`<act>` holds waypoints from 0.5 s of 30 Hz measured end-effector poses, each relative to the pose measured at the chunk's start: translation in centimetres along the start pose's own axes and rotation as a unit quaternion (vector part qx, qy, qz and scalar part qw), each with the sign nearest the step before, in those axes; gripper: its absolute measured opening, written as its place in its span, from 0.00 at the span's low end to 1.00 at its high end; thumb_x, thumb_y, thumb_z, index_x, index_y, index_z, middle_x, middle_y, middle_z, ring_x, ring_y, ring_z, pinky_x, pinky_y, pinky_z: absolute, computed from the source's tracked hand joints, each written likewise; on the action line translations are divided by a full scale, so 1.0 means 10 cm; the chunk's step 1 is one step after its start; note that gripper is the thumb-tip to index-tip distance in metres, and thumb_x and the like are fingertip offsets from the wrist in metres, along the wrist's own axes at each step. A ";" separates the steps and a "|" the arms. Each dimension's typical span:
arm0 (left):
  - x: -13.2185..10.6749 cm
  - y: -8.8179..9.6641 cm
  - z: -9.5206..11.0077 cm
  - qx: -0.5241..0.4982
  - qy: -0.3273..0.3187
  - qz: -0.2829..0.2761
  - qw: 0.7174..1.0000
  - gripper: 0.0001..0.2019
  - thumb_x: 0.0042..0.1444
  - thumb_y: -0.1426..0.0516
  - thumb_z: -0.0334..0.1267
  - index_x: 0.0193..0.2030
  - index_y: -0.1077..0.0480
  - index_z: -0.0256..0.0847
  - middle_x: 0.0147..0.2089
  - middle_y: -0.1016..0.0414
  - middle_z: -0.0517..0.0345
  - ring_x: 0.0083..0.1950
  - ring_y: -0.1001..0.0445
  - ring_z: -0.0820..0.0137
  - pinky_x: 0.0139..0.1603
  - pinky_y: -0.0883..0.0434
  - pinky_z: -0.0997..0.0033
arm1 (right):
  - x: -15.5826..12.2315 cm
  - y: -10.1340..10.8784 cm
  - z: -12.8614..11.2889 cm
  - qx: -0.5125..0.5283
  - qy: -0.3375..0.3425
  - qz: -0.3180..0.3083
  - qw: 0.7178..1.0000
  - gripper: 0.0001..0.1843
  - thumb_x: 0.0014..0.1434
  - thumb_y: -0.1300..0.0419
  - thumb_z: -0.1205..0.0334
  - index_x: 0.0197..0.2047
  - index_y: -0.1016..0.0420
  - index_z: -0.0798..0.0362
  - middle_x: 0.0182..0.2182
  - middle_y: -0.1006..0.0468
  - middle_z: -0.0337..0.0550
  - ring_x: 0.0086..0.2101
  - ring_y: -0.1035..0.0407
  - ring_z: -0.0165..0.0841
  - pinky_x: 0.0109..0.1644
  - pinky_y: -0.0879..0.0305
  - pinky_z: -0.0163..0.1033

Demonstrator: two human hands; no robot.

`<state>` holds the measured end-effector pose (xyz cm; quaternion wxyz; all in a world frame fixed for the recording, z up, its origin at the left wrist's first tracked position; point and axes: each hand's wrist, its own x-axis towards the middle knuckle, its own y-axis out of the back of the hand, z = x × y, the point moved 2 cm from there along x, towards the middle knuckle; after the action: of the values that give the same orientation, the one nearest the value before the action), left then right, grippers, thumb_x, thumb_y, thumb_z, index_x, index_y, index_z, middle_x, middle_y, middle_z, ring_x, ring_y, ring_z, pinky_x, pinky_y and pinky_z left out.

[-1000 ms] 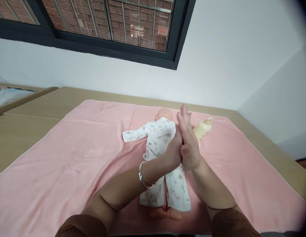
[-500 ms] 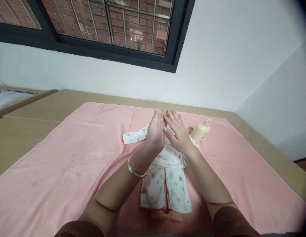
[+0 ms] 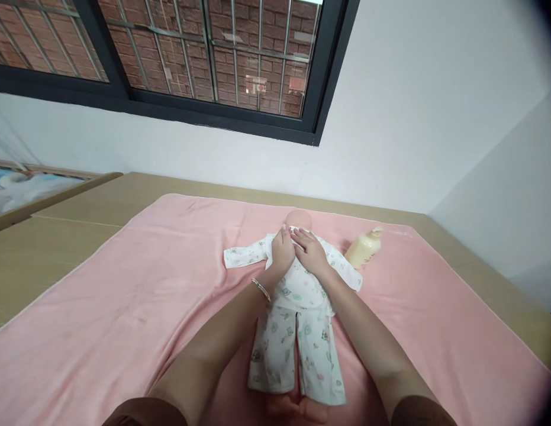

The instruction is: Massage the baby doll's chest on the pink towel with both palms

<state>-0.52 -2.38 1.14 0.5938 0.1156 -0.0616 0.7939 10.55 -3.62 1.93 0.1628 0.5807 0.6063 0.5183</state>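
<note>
A baby doll lies on its back, dressed in a white printed long-sleeved top [image 3: 297, 287] and matching pants [image 3: 319, 355]. Its bald head [image 3: 299, 219] shows beyond my fingertips, and its feet [image 3: 297, 407] stick out below the pant legs. My left hand [image 3: 282, 251] rests at the doll's upper chest near the collar, cupped on edge with its fingers partly hidden. Right beside it, my right hand [image 3: 311, 253] lies flat over the chest, fingers stretched toward the neck. Neither hand visibly grips anything.
A pink blanket [image 3: 137, 296] is spread under the doll on a wooden surface [image 3: 80, 219]. To the doll's right, a cream pump bottle [image 3: 364, 248] lies tilted by the sleeve. Behind stand a white wall [image 3: 390, 118] and a barred window with a dark frame [image 3: 213, 115].
Both hands have come down onto the doll's upper chest from above it, uncovering its head and right-hand sleeve. The camera view has tilted slightly upward.
</note>
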 end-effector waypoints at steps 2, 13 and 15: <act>-0.01 0.00 0.01 0.008 -0.007 0.003 1.000 0.28 0.68 0.62 0.51 0.49 0.26 0.35 0.52 0.22 0.44 0.56 0.25 0.63 0.61 0.32 0.62 | -0.05 0.00 -0.03 -0.023 -0.032 0.022 0.999 0.23 0.66 0.50 0.61 0.62 0.30 0.51 0.65 0.35 0.45 0.66 0.46 0.38 0.71 0.55 0.51; 0.09 -0.02 -0.07 0.082 -0.015 -0.025 0.996 0.28 0.68 0.64 0.53 0.53 0.28 0.40 0.56 0.23 0.47 0.63 0.29 0.64 0.68 0.40 0.60 | -0.16 0.01 -0.18 -0.112 -0.036 0.036 0.992 0.24 0.66 0.51 0.61 0.62 0.31 0.59 0.63 0.34 0.52 0.65 0.44 0.45 0.70 0.52 0.49; 0.09 0.00 -0.08 0.088 -0.039 -0.028 0.995 0.28 0.68 0.64 0.52 0.52 0.28 0.40 0.55 0.23 0.47 0.62 0.28 0.65 0.69 0.40 0.60 | -0.15 0.02 -0.18 -0.096 0.004 0.020 0.995 0.23 0.66 0.51 0.61 0.62 0.30 0.54 0.64 0.34 0.46 0.66 0.46 0.44 0.71 0.54 0.51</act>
<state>-0.82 -1.35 0.63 0.6006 0.1995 -0.0112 0.7742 9.67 -5.73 2.24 0.2049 0.5724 0.5429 0.5793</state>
